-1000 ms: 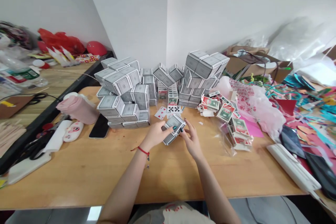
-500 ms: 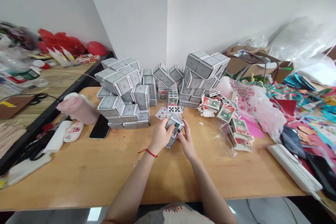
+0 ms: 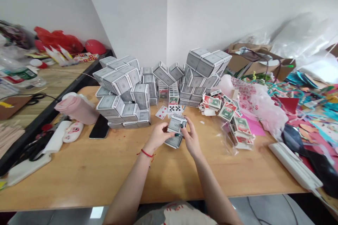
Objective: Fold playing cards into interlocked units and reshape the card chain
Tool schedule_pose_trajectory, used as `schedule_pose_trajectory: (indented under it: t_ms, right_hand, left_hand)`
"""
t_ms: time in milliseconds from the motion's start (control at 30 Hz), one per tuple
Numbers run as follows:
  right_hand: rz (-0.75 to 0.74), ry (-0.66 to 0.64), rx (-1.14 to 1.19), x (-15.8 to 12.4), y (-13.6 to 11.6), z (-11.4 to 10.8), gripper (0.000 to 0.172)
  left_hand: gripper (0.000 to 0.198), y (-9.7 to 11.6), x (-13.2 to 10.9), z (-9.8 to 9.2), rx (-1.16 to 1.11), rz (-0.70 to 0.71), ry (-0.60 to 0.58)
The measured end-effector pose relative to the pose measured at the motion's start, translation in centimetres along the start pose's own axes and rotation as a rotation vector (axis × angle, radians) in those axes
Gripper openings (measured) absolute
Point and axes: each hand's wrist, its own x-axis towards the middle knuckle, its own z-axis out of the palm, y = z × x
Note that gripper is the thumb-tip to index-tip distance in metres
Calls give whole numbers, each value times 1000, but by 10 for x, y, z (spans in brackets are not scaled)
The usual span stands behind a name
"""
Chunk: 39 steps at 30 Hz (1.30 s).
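Note:
Between my hands, above the front middle of the table, is a grey-patterned block of playing cards (image 3: 175, 125). My left hand (image 3: 158, 136) grips its left side, thumb laid across the front. On the right edge, my right hand (image 3: 191, 137) closes round it with the thumb on the face. The lower part of the block looks folded or joined to a second section. Just beyond lie loose playing cards (image 3: 161, 112), hearts and clubs face up. Similar card blocks are stacked in a left pile (image 3: 121, 95) and a right pile (image 3: 203, 74), with more between them.
Opened red and green card boxes (image 3: 227, 111) lie to the right, beside clear wrap and a pink-printed plastic bag (image 3: 253, 102). A white power strip (image 3: 294, 165) sits at the right edge. Leftward are a phone (image 3: 99, 127), a pink roll (image 3: 76, 109) and black scissors (image 3: 39, 144).
The card block has turned so that its patterned face shows more squarely. My left hand has shifted slightly left and down, and its thumb now lies across the block.

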Motion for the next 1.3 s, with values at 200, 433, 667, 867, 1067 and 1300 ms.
schedule_pose_trajectory:
  t_ms: [200,433,667,867,1067,1300]
  right_hand:
    - [42,-67,28,7,-9,-2,60]
    - [134,-290,127,-1,-24,-16,71]
    - [145,-287,151,-4,-22,-24,63]
    - [171,-329,153,-2,-20,-26,61]
    - [187,-360,178,1,-20,-28,58]
    - [226,-374,203,1,-22,-29,58]
  left_hand:
    - [36,-4,1,-2,-95,-59,37]
    - [44,1,0,-2,-229,-28,-3]
    - [50,-1,1,-2,-246,22,-23]
    - [46,-1,2,-3,-256,63,-41]
    - [51,-5,4,-6,-298,69,-65]
    - [54,-10,5,-8,-330,47,-100]
